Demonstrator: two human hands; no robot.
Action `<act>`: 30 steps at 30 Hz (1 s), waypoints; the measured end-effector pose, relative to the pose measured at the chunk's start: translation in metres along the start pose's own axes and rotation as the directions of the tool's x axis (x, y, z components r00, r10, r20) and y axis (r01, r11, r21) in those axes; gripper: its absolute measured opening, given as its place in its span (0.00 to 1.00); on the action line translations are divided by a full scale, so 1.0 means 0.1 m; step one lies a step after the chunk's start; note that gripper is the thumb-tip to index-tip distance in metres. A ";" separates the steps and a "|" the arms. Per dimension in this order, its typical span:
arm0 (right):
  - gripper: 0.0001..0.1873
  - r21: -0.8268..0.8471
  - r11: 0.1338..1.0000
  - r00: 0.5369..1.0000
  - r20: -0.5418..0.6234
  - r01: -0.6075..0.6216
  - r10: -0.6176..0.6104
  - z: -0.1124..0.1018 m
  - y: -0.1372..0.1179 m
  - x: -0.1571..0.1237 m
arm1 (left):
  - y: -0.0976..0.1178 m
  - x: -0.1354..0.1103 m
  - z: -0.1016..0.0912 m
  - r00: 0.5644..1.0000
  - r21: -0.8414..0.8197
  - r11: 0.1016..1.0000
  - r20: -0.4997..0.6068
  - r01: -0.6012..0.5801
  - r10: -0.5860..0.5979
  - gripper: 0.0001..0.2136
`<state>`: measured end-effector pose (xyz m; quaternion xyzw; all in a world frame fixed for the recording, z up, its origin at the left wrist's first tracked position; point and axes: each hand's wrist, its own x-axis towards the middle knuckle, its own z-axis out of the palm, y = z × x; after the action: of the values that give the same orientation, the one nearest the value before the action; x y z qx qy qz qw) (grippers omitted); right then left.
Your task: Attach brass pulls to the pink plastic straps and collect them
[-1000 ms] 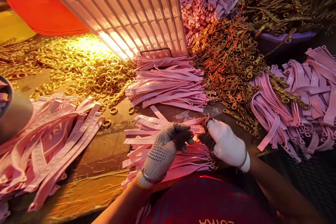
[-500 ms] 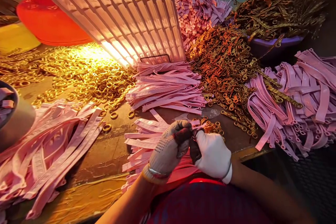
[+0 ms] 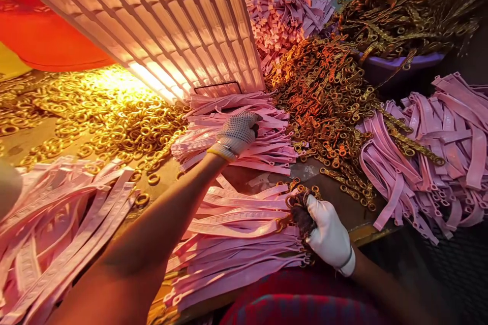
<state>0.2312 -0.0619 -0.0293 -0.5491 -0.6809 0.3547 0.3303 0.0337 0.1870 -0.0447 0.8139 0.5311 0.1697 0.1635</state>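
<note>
My left hand (image 3: 236, 134), in a grey dotted knit glove, reaches onto the far bundle of pink strips (image 3: 267, 157). Its fingers curl downward at the strips, and the dark fingertips are partly hidden, so what they pinch I cannot make out. In front of my body, my right hand (image 3: 328, 231) wears a white glove with dark-stained fingers. These are closed at a small cluster of gold rings (image 3: 293, 200) by the right ends of the near pink strips (image 3: 244, 244). Some of those near strips have gold rings at their ends.
A ribbed panel (image 3: 183, 20) stands behind the far bundle. Loose gold rings (image 3: 148, 117) are heaped left, gold chain-like pieces (image 3: 324, 96) right. More pink strips lie left (image 3: 68, 228) and right (image 3: 430, 147). A purple basin (image 3: 412, 61) holds gold strands.
My hands have come apart. The left went forward onto the far strips; the right shifted slightly right and down, beside the gold rings. The near strips are now more exposed.
</note>
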 end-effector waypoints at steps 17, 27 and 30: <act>0.17 0.874 0.310 0.918 0.303 -0.374 0.255 -0.05 0.04 0.34 | 0.61 -1.38 -0.49 0.987 -0.672 0.725 -0.057 -0.150 0.151 0.10; 0.17 0.795 0.537 0.959 0.214 -0.283 0.188 0.09 -0.23 0.27 | 0.66 -2.06 -0.24 0.929 -0.925 0.112 0.350 0.363 -0.119 0.09; 0.17 0.575 0.790 0.964 0.253 -0.213 0.076 0.01 -0.34 0.15 | 0.60 -1.98 -0.19 0.886 -0.900 0.019 0.425 0.436 -0.186 0.13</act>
<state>0.2099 -0.0518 -0.0005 -0.4259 -0.5217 0.6328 0.3820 -0.0011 -0.0168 -0.0208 0.3661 0.4265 0.3608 0.7442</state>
